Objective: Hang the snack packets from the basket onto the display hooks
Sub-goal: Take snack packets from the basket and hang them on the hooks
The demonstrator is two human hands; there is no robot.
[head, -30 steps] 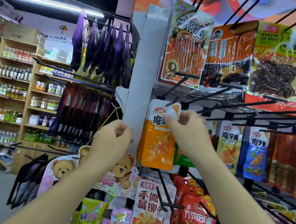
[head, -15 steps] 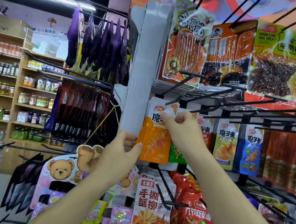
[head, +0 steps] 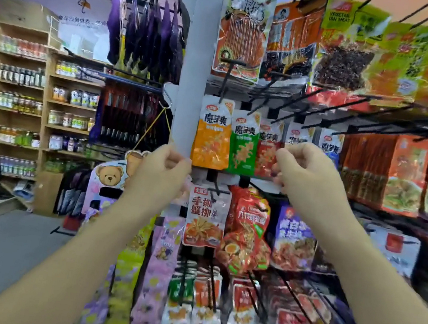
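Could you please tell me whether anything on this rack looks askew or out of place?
Mostly tidy. The red packets in the lower row hang bunched and tilted, unlike the flat white packet beside them. The orange packet hangs straight on its hook.

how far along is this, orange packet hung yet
Done: the orange packet hangs on its hook beside the green packet. In hand: no new packet; the right hand is empty, the left hand sits by the packet's lower corner. Left: unclear, the basket is out of view.
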